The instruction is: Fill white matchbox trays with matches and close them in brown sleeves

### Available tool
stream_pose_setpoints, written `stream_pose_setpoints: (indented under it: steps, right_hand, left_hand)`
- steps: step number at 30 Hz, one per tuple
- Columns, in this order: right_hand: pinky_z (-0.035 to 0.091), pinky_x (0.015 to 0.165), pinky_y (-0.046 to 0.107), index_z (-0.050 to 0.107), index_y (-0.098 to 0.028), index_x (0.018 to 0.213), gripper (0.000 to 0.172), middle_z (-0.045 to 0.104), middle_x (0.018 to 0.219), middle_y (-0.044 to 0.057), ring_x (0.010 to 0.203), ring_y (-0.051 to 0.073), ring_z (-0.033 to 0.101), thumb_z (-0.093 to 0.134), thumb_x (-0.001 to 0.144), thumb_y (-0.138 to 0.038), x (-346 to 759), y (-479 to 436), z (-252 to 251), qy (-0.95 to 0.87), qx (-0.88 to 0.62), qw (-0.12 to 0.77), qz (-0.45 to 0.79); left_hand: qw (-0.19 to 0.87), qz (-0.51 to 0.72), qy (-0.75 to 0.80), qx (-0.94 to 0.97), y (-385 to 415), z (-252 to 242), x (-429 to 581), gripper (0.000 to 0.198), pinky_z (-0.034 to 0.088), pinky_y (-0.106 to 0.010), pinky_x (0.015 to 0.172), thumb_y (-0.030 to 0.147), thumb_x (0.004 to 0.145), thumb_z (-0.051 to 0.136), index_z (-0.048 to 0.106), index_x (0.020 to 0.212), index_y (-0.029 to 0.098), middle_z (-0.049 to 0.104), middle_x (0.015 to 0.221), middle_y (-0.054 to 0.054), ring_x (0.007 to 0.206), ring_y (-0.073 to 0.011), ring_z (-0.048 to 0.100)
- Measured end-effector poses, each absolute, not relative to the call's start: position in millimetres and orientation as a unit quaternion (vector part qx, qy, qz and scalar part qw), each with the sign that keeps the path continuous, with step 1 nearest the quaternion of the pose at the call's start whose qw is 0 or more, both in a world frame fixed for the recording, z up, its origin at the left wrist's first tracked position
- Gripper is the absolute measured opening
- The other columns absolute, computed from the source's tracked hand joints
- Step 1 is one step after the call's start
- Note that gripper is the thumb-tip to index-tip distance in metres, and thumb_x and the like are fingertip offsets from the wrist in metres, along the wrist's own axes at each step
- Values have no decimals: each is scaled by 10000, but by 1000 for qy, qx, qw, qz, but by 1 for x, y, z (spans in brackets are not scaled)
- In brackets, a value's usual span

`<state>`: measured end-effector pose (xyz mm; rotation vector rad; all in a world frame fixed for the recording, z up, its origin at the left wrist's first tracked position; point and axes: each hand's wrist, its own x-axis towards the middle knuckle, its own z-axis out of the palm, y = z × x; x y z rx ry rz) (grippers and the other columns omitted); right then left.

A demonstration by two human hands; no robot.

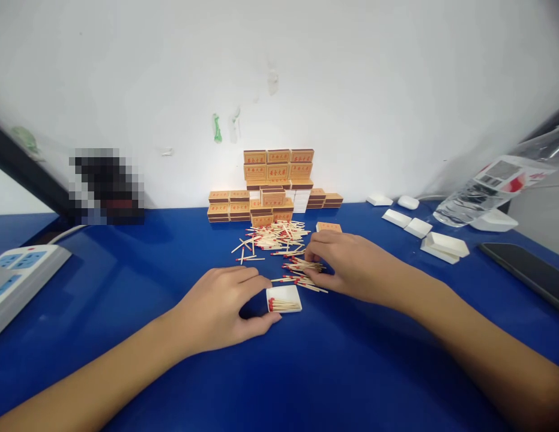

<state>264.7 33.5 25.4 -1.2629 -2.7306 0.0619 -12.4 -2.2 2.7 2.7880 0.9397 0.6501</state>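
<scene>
A small white tray lies on the blue table with several red-tipped matches along its near side. My left hand holds the tray's left end between thumb and fingers. Just beyond the tray, my right hand has its thumb and fingers closed around some matches in a loose group; its fingertips are partly hidden. Further back is a larger pile of loose matches. An orange matchbox cover lies right behind my right hand.
Stacked matchboxes stand against the wall. At the right are several white trays, a white earphone case, a clear bottle and a dark phone. A power strip sits at the left edge of the blue table.
</scene>
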Motion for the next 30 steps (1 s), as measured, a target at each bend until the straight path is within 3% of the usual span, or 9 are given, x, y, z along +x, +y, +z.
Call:
stream_pose_setpoints:
  steps: [13,17,25,30]
  right_hand:
    - [396,648,310,654,-180,826,158,660,858,64,741,189,583,615,977,-204,268,37,28,-907,-418,44,12]
    - [422,682,317,662,-185,865,133,666,895,65,766,192,596,599,982,-198,276,42,29,-909,-410,66,28]
    - [436,723,325,684,-195,874,254,652,868,47,780,187,591,545,1062,-294,275,38,36,-917,-368,143,49]
    - [457,731,322,732,-189,926,235,690,915,61,822,193,634,558,1071,-251,250,16,35,-937,-325,117,50]
  left_hand:
    - [64,209,338,915,-1,2,-12,257,444,-271,587,419,973,689,732,1066,183,656,769,7,633,-143,603]
    - [65,204,345,914,-1,3,-11,256,443,-281,595,417,970,692,739,1061,182,660,778,2,644,-150,609]
    - [61,199,359,910,-2,4,-9,240,451,-278,606,410,968,694,741,1058,192,671,779,2,641,-147,613]
    - [53,204,365,907,-2,3,-8,253,443,-286,603,408,952,718,745,1071,186,658,749,7,628,-154,609]
